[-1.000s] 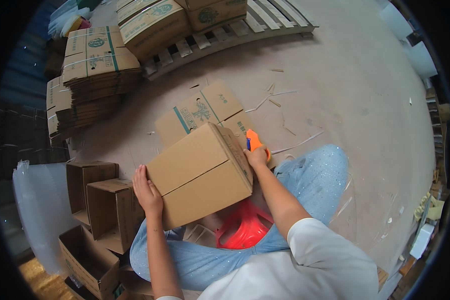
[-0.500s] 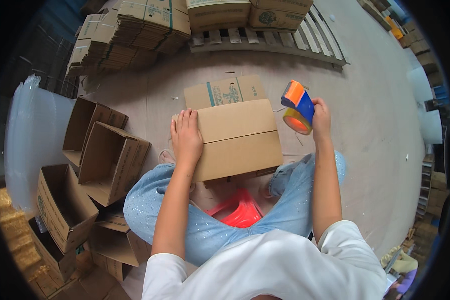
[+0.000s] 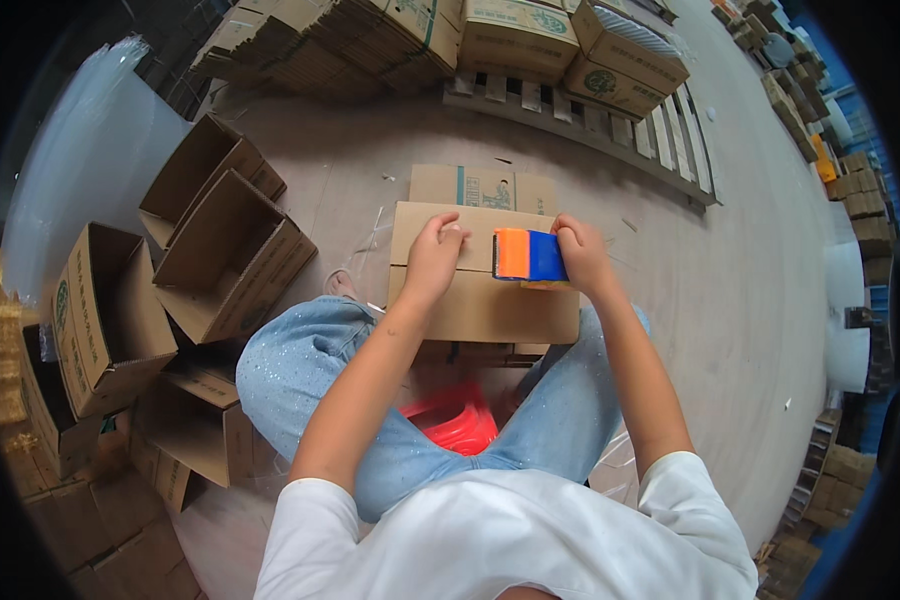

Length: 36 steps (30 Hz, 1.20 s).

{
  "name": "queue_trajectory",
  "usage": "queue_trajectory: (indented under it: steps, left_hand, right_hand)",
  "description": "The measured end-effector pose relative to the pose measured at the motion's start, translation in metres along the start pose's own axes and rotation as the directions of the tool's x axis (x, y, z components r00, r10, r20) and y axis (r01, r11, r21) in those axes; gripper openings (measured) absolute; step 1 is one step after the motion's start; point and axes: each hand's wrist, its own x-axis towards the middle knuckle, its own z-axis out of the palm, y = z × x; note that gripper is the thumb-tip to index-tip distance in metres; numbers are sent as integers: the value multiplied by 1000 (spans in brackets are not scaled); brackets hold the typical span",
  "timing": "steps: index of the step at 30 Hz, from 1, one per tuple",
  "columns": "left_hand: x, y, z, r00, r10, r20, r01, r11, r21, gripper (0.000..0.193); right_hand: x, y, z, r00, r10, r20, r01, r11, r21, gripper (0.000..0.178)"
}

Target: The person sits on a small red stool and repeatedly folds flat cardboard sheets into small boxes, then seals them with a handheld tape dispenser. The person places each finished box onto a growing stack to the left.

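In the head view, a cardboard carton (image 3: 485,312) sits in front of the person, between the knees, its closed upper face crossed by a seam from side to side. The right hand (image 3: 584,257) grips an orange-and-blue tape dispenser (image 3: 530,255) by its blue end, over the right part of the carton's upper face; whether the dispenser touches the cardboard, I cannot tell. The left hand (image 3: 434,257) is over the left part of that face, fingers loosely curled; whether they pinch anything or rest on the carton is unclear.

Just beyond the carton shows a printed cardboard panel (image 3: 485,188). On the near side of the carton, between the person's legs, is a red plastic stool (image 3: 455,425). Left of the carton, several open boxes (image 3: 116,325) stand close together, with clear plastic sheeting (image 3: 85,180) past them. Well beyond the carton are stacks of flattened cartons (image 3: 345,50) and, to their right, a slatted wooden pallet (image 3: 595,122) bearing printed boxes (image 3: 518,45).
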Motion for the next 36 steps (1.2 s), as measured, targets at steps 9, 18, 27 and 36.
queue_trajectory:
  steps: [9, 18, 27, 36]
  left_hand:
    - [-9, 26, -20, 849, -421, 319, 520, 772, -366, 28]
    - [-17, 8, -20, 846, -483, 224, 529, 712, -462, 25]
    - [-14, 13, -18, 889, -450, 85, 452, 834, -316, 19]
    - [-4, -4, -156, 893, -270, -360, 193, 953, -235, 14]
  right_hand:
    - [6, -36, 11, 997, 51, -54, -58, 990, -129, 30]
    - [-16, -49, -6, 878, -465, 111, 477, 866, -151, 56]
    - [-15, -51, -17, 783, -402, 475, 520, 842, -145, 60]
    - [-6, -38, -36, 724, -363, 586, 591, 765, -256, 57]
